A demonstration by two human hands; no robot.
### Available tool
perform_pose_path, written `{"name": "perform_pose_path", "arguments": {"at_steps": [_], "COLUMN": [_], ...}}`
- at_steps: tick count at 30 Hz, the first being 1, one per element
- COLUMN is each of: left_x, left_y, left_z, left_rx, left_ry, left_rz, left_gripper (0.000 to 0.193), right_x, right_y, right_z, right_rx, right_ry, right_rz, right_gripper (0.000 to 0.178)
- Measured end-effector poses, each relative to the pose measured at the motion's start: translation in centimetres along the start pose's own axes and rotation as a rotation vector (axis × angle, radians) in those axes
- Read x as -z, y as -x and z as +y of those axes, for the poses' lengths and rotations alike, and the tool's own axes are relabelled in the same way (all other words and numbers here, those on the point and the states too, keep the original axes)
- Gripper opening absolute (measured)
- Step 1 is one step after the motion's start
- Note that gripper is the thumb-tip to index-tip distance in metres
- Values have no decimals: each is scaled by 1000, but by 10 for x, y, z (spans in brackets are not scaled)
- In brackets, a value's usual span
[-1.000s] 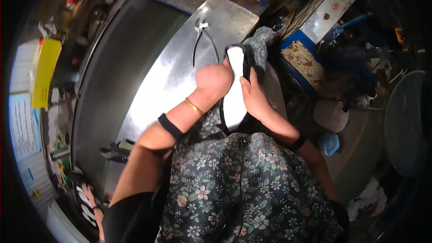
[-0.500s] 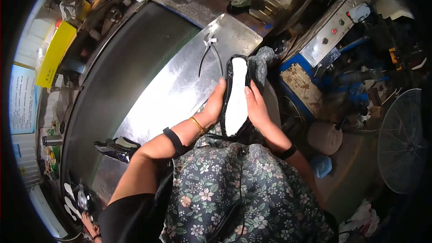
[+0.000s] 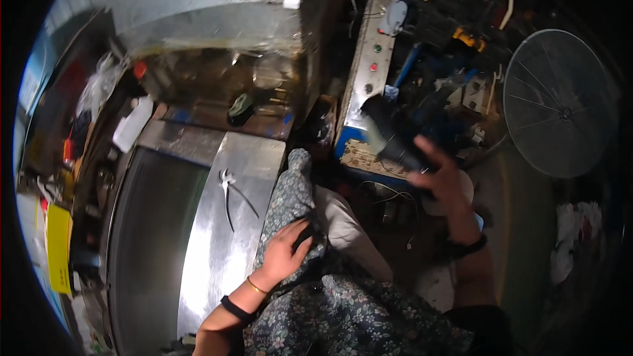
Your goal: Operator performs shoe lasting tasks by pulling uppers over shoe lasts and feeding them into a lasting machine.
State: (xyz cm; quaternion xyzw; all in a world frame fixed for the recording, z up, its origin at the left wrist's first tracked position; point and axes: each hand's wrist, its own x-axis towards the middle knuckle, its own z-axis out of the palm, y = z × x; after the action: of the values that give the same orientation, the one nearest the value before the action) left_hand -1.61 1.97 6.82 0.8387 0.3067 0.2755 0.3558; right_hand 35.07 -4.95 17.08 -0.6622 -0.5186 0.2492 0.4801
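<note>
A black shoe (image 3: 397,149) with a greyish opening is held out to the right in my right hand (image 3: 443,181). My fingers and thumb are around one end of it, and motion blurs both. The shoe is above the blue-edged machine. On my lap, my left hand (image 3: 285,254) lies against the floral apron (image 3: 290,191), fingers curled around a dark patch I cannot make out. Left of that hand, pincers (image 3: 229,191) with dark handles lie spread on the shiny metal plate (image 3: 221,250).
A dark conveyor belt (image 3: 155,224) runs along the plate's left side. Ahead right stands a control panel (image 3: 372,59) with buttons, joined to a blue-edged machine (image 3: 376,158). A round fan (image 3: 560,105) is at far right. A white bottle (image 3: 133,124) lies beyond the belt.
My view has turned right. Both hands were on the black shoe, its white underside up; now my right hand has carried a shoe out to the right, and my left has dropped to my lap.
</note>
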Motion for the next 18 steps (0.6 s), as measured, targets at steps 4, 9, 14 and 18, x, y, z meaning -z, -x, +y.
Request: {"name": "perform_pose_path", "arguments": {"at_steps": [4,9,14,18], "left_x": [-16,-26,-25,-25], "left_y": [31,33,30,28], "left_z": [-43,-48,-44,-48], "left_rx": [-140,-37,-29,-57], "left_ry": [-409,-316,-334,-332], "left_rz": [-98,16,11,9], "left_gripper": [36,31,30,31], "right_x": [114,191,211,181], "right_y": [-77,-136,-150,-149], "right_z": [20,42,49,50], "right_rx": [245,19,-55,-90], "right_ry": [691,798,901,968], "right_rz": [457,646,432,410], "right_gripper": [74,71,74,71]}}
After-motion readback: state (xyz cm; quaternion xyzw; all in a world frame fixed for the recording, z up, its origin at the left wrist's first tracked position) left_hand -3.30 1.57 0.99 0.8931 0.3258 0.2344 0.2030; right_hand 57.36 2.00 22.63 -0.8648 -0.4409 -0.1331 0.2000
